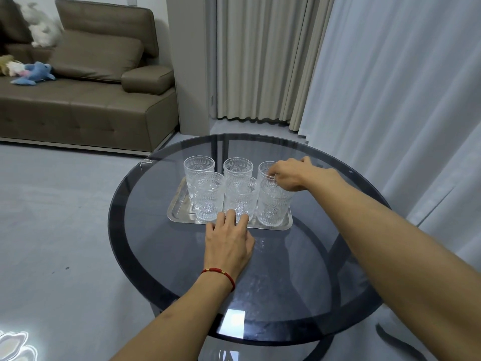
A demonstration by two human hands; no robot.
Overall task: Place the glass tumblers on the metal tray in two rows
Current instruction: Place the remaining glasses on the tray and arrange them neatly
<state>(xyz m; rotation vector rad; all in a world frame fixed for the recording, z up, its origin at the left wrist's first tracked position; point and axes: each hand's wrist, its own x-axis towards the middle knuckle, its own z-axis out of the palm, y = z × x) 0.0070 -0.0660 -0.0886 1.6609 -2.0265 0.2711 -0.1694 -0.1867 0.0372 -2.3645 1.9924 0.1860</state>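
Note:
Several clear embossed glass tumblers stand upright on a metal tray [179, 216] in two rows of three. The far row runs from the left tumbler [198, 166] to the middle one [238, 168] to the right one [265, 169]. In the near row are a left tumbler [208, 195], a middle one [240, 198] and a right one [273, 207]. My right hand [291, 175] grips the rim of the near right tumbler from above. Flat on the table lies my left hand [229, 241], fingers spread, fingertips touching the tray's near edge.
The tray sits on a round dark glass table [286, 282] with a darker rim. A brown sofa [78, 100] with soft toys stands at the far left. Curtains [377, 87] hang behind and to the right of the table.

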